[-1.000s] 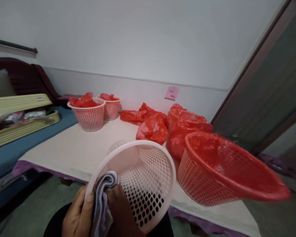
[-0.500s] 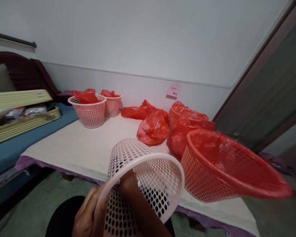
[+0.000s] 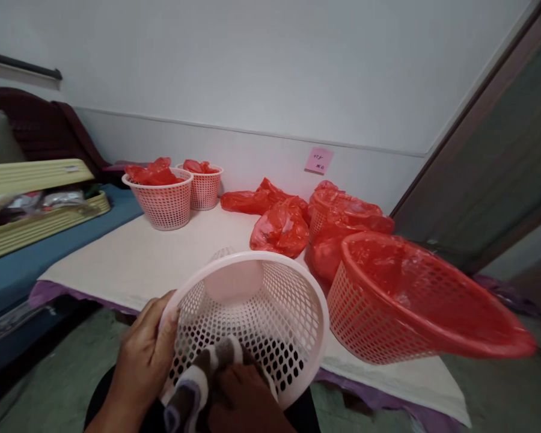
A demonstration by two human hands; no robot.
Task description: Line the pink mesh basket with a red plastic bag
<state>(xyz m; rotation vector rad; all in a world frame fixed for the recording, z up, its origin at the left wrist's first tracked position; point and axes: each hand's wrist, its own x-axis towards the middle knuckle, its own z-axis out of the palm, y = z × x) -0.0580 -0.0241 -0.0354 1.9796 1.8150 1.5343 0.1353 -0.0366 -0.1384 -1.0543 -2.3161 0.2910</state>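
Observation:
A pale pink-white plastic basket (image 3: 293,300) with a mesh of holes is tilted, its mouth toward me, above my lap at the table's front edge. My left hand (image 3: 144,355) is closed on the left side of its rim, thumb on the inside. Inside the mouth, low down, my right hand (image 3: 241,394) presses a brown and white striped cloth (image 3: 198,382) against the lower wall. Its fingers are curled into the cloth and partly hidden.
A basket lined with a red plastic bag (image 3: 388,294) stands close on the right. Behind it are bunched red bags (image 3: 282,228) and more bagged baskets. Two baskets (image 3: 165,204) with red bags stand back left. A pink note (image 3: 318,160) is on the wall.
The basket's mouth has turned to face me more. My right hand has come from deep inside toward the lower rim, and the striped cloth now shows. My left hand still grips the rim.

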